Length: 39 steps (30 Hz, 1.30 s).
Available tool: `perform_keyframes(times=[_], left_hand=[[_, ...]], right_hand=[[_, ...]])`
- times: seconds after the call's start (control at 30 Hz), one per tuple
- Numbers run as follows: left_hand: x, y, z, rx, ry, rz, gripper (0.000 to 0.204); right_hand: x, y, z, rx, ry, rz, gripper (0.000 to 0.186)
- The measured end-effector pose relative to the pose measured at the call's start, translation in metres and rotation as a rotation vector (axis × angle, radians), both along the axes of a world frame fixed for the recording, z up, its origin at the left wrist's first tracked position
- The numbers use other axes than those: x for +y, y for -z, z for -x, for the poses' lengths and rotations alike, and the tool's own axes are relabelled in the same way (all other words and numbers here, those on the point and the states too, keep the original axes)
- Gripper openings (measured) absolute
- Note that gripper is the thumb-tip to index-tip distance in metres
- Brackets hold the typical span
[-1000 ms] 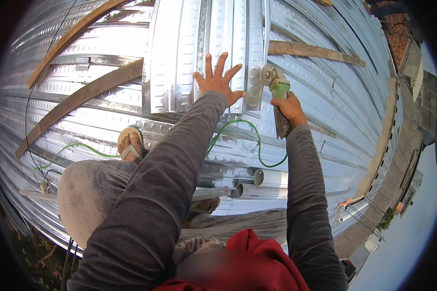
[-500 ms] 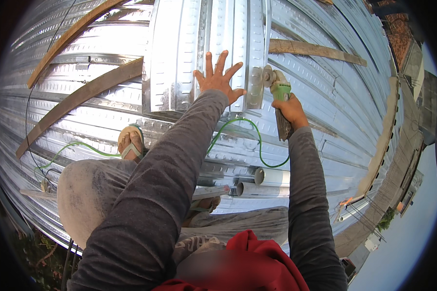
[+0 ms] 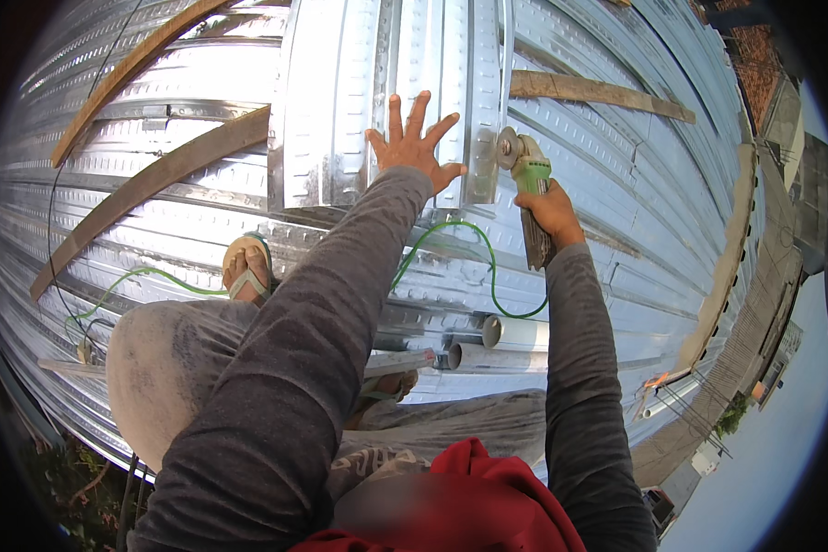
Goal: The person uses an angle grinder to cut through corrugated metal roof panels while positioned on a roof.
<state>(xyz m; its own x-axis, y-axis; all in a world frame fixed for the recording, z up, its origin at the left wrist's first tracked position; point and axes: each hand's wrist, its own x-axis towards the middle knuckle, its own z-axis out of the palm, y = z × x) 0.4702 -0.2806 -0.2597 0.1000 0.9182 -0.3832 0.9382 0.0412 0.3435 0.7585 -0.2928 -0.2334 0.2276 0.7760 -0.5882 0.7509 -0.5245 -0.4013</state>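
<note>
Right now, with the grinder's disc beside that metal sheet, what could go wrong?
If the disc kicks, the grinder might jump toward the bare left fingers spread on the metal sheet. The green cord loops below the grinder and could get snagged or nicked. Toes bare in an open sandal could catch sparks or sharp scraps.

Creased dark-grey sleeves [image 3: 290, 345] span the lower frame. Paler trousers [image 3: 156, 368] (blotched at the knee) fill the lower left. Pale-strapped sandals [image 3: 247, 243] sit left of centre, red cloth [image 3: 529, 501] at bottom centre.
</note>
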Motion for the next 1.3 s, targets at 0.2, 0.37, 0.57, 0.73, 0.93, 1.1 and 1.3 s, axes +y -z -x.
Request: perform_keyframes(times=[0.2,0.37,0.57,0.73,0.93,1.1,1.3], left_hand=[[0.0,0.005,0.0,0.034,-0.001,-0.007,0.093],[0.001,0.004,-0.001,0.042,0.01,-0.006,0.092],[0.002,0.005,0.001,0.04,0.013,0.012,0.091],[0.002,0.005,-0.001,0.038,0.012,0.006,0.091],[0.003,0.002,0.002,0.024,0.006,0.01,0.092],[0.0,0.001,0.002,0.009,0.0,0.018,0.091],[0.001,0.004,0.003,0.041,0.003,-0.001,0.09]], right_hand=[[-0.01,-0.011,0.006,0.051,0.031,0.043,0.063],[-0.015,-0.003,0.0,0.004,0.014,0.014,0.062],[-0.011,-0.005,0.003,0.03,0.007,0.031,0.063],[-0.01,0.0,0.0,0.029,0.029,0.029,0.063],[-0.002,-0.006,0.008,0.046,0.037,0.015,0.065],[0.007,-0.014,0.013,-0.01,0.014,0.034,0.064],[-0.006,-0.014,0.009,0.047,0.01,0.051,0.063]])
